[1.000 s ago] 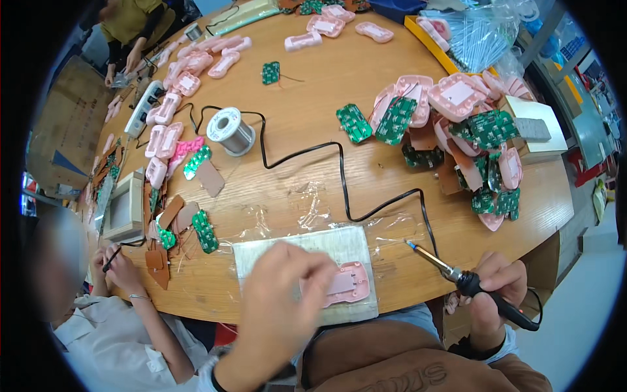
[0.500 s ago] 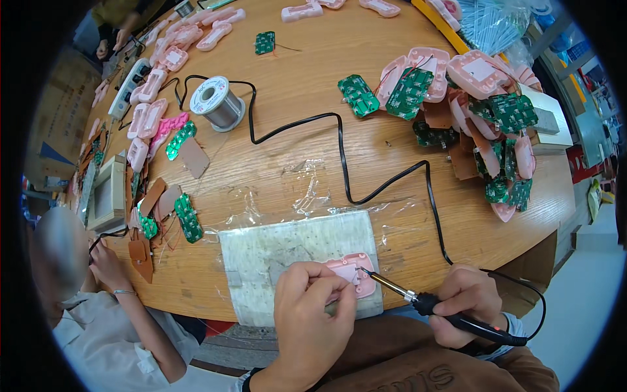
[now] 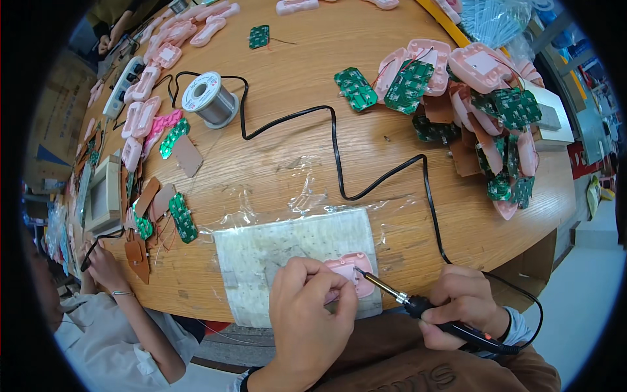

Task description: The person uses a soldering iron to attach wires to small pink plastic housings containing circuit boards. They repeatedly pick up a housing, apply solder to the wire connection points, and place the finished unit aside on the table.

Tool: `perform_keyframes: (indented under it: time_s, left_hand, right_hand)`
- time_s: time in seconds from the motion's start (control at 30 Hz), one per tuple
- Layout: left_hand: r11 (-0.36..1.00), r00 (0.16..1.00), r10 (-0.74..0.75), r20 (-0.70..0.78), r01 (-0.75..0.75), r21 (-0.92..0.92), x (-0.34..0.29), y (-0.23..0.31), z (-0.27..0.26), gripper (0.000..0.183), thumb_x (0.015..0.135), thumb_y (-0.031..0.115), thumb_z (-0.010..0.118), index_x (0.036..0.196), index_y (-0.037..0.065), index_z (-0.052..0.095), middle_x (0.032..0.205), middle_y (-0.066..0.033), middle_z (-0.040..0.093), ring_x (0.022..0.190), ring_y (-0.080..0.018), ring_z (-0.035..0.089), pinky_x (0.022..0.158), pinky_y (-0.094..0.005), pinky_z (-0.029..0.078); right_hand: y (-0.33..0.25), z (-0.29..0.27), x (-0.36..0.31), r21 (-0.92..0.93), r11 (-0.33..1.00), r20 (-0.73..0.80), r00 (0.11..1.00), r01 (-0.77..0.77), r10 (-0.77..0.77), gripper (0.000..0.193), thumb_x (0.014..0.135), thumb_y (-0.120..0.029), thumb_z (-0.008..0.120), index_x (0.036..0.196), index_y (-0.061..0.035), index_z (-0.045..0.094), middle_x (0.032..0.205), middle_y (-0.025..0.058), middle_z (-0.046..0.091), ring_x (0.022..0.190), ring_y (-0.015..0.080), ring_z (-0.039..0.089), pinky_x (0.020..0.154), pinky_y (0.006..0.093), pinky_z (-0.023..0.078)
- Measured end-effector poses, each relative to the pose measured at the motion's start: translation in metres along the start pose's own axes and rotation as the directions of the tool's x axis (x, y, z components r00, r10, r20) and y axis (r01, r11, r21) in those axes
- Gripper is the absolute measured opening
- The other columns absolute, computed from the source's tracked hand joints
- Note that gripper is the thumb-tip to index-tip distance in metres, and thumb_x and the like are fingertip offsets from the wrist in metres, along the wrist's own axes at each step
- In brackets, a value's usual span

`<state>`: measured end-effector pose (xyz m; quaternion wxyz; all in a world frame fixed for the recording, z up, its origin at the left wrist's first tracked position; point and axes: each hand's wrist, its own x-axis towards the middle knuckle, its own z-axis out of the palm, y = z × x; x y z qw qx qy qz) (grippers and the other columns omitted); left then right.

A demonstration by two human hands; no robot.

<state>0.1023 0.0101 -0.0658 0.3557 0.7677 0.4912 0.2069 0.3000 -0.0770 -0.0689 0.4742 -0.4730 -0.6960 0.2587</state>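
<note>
A pink plastic shell [image 3: 363, 283] lies on a worn, pale work mat [image 3: 251, 261] at the table's near edge. My right hand [image 3: 462, 304] grips a soldering iron [image 3: 418, 305] by its black handle. The iron slants down to the left, its tip over the white patch inside the shell; whether it touches cannot be told. Over the shell's left part, my left hand [image 3: 310, 307] is closed in a pinch, thumb against forefinger. What those fingers hold is hidden. From the iron's handle, a black cord [image 3: 336, 150] winds across the table.
A solder spool [image 3: 210, 100] stands back left. Green circuit boards and pink shells are heaped at right [image 3: 499, 140]; more pink shells [image 3: 140, 117] line the left. Clear film [image 3: 307, 189] lies behind the mat. At left, a co-worker's hand [image 3: 104, 268] is near another black cord.
The whole view has shifted slightly left. My hands and the soldering iron keep nearly the same place over the shell. The co-worker's head at left has moved toward the picture's edge.
</note>
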Motion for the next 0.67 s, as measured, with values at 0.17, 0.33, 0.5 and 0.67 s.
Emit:
perform_keyframes:
  time_s: [0.17, 0.33, 0.5, 0.67]
  left_hand:
    - [0.999, 0.995, -0.031, 0.093, 0.032, -0.009, -0.002, 0.001, -0.008, 0.007, 0.071, -0.001, 0.069, 0.074, -0.003, 0.064, 0.086, -0.0090, 0.053, 0.080, -0.0192, 0.056, 0.066, -0.0269, 0.050]
    - [0.994, 0.995, -0.038, 0.090, 0.047, -0.100, -0.003, 0.001, -0.007, 0.010, 0.066, 0.001, 0.072, 0.069, 0.002, 0.062, 0.087, -0.0085, 0.052, 0.079, -0.0259, 0.052, 0.070, -0.0353, 0.043]
    - [1.000, 0.992, 0.010, 0.127, -0.008, -0.015, -0.003, 0.001, -0.011, 0.008, 0.068, -0.002, 0.071, 0.073, -0.002, 0.064, 0.090, -0.0092, 0.051, 0.082, -0.0215, 0.053, 0.069, -0.0290, 0.049]
    - [0.999, 0.994, -0.019, 0.110, 0.023, -0.032, -0.003, 0.002, -0.007, 0.010, 0.064, 0.002, 0.072, 0.069, 0.004, 0.063, 0.087, -0.0073, 0.051, 0.080, -0.0255, 0.050, 0.071, -0.0368, 0.041]
  right_hand:
    - [-0.001, -0.001, -0.003, 0.020, 0.999, -0.115, 0.993, -0.033, 0.035, 0.021, 0.062, -0.005, 0.074, 0.078, -0.0068, 0.060, 0.063, 0.0037, 0.051, 0.047, 0.0172, 0.047, 0.041, 0.0274, 0.034]
    - [-0.005, -0.002, -0.009, 0.037, 0.999, -0.117, 0.993, -0.031, 0.035, 0.021, 0.062, -0.005, 0.074, 0.078, -0.0068, 0.060, 0.064, 0.0036, 0.052, 0.048, 0.0169, 0.047, 0.041, 0.0269, 0.034]
    - [-0.006, 0.002, -0.010, 0.052, 0.998, -0.076, 0.997, -0.019, 0.023, 0.019, 0.061, -0.005, 0.073, 0.076, -0.0069, 0.061, 0.063, 0.0031, 0.052, 0.048, 0.0161, 0.047, 0.041, 0.0263, 0.033]
    - [-0.007, 0.000, -0.010, 0.015, 1.000, -0.002, 1.000, -0.017, 0.017, 0.019, 0.061, -0.005, 0.073, 0.076, -0.0075, 0.061, 0.064, 0.0027, 0.052, 0.049, 0.0161, 0.047, 0.041, 0.0270, 0.033]
